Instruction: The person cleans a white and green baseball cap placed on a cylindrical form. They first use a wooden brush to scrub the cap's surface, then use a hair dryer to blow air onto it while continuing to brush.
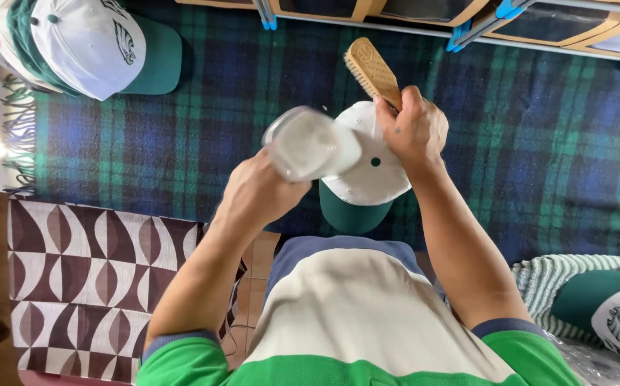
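Observation:
My left hand [256, 191] grips a clear, whitish bottle [308, 143], its base turned up toward the camera. My right hand [411, 129] holds a wooden brush [371, 69] by the handle, bristles facing left, its head raised over the far side of a cap. That white cap with a green brim [368, 187] lies on the blue and green plaid blanket [203, 136] right under both hands, brim pointing toward me. The bottle hides part of the cap's crown.
A stack of white and green caps [74, 44] sits at the far left of the blanket. Another such cap [614, 312] rests on a striped cloth at the right. A brown patterned rug [74, 271] lies left. Wooden-framed panels [424, 11] line the far edge.

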